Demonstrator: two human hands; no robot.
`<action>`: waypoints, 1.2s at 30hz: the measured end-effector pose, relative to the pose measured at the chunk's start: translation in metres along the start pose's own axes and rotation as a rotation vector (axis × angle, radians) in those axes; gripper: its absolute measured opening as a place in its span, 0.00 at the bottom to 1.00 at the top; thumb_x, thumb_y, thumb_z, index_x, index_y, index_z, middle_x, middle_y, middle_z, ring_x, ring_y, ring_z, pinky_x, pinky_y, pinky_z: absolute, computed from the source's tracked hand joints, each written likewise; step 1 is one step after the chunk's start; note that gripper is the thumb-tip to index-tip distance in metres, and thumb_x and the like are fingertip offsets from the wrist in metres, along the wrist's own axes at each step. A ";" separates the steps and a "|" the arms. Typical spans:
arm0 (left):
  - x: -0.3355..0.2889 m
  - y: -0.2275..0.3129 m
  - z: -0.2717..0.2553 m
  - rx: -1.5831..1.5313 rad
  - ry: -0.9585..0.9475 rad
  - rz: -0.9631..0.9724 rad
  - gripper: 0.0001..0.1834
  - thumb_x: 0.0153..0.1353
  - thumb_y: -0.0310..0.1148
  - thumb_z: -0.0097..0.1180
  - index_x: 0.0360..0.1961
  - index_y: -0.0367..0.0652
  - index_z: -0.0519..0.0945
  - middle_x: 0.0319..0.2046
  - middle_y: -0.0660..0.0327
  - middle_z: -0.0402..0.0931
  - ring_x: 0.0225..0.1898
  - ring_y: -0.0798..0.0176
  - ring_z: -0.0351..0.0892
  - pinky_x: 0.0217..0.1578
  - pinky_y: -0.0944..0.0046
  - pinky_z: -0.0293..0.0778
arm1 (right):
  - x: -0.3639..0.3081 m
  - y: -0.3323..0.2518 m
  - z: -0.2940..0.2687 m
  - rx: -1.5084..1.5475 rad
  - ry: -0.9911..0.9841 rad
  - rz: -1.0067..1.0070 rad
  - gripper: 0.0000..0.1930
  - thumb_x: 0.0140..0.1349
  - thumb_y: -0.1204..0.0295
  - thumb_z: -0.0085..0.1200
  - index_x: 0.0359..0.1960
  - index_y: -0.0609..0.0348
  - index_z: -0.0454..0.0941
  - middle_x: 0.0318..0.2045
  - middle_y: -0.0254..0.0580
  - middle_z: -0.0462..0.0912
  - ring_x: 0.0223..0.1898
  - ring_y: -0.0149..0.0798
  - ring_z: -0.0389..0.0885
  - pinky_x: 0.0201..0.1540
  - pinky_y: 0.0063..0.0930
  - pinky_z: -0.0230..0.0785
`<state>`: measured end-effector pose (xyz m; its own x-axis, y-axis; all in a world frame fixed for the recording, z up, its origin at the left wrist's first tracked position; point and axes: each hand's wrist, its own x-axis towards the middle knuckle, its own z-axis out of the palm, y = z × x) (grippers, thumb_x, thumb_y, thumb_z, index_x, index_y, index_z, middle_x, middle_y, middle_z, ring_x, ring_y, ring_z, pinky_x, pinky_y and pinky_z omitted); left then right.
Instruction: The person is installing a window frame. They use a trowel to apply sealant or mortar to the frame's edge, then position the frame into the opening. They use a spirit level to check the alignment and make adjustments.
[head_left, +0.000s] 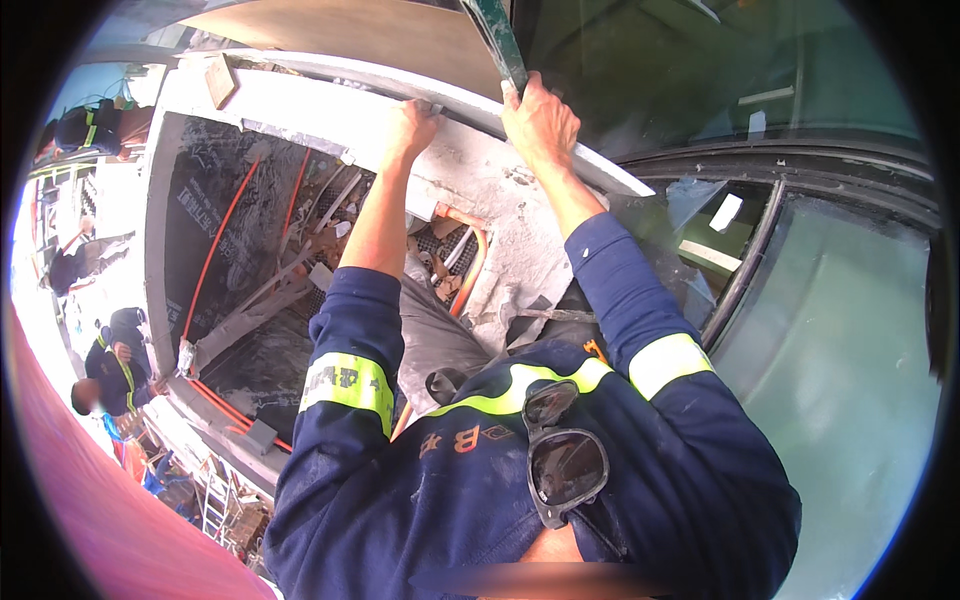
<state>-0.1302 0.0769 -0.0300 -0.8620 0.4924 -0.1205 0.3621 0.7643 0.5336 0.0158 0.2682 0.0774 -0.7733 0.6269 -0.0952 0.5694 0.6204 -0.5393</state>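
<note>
My right hand (541,122) is wrapped round the lower end of a long green bar (492,38), which rises away past the upper edge of the view. To its left, my left hand (411,127) is closed at the far edge of a white, dusty ledge (300,108). Something small and dark shows by its fingertips, but what those fingers grip is hidden. Both arms reach forward over the ledge. Below them lies a rough, plaster-smeared surface (520,225), with an orange pipe (480,262) bending beside it.
Dark-framed glass panels (840,400) stand on the right. On the left a framed opening holds orange conduits (222,240) and rubble. Beyond it, far below, are a person (120,365) and a ladder (215,505). Sunglasses (568,465) hang at my collar.
</note>
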 end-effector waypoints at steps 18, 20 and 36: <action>-0.065 0.144 -0.118 -0.505 0.463 0.361 0.39 0.64 0.34 0.74 0.71 0.32 0.69 0.64 0.44 0.75 0.67 0.48 0.78 0.74 0.42 0.69 | 0.161 0.127 0.054 0.397 -0.675 -0.661 0.23 0.72 0.60 0.66 0.63 0.56 0.78 0.51 0.52 0.88 0.51 0.49 0.86 0.53 0.45 0.75; -0.062 0.177 -0.129 -0.525 0.350 0.469 0.54 0.57 0.38 0.81 0.78 0.32 0.61 0.70 0.42 0.71 0.70 0.43 0.74 0.74 0.38 0.67 | 0.178 0.122 0.079 0.410 -0.710 -0.812 0.20 0.73 0.62 0.64 0.62 0.55 0.78 0.50 0.52 0.87 0.52 0.49 0.86 0.52 0.46 0.75; 0.010 0.147 -0.053 -0.360 0.480 0.120 0.19 0.72 0.40 0.71 0.54 0.36 0.87 0.45 0.57 0.90 0.47 0.65 0.87 0.54 0.63 0.79 | 0.232 0.120 0.304 0.577 -1.124 -0.196 0.27 0.74 0.58 0.44 0.72 0.48 0.75 0.67 0.45 0.80 0.68 0.47 0.77 0.69 0.45 0.69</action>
<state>-0.1041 0.1717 0.0912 -0.9165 0.2602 0.3038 0.3961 0.4852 0.7795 -0.1802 0.3453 -0.2636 -0.8002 -0.3684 -0.4732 0.4353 0.1860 -0.8809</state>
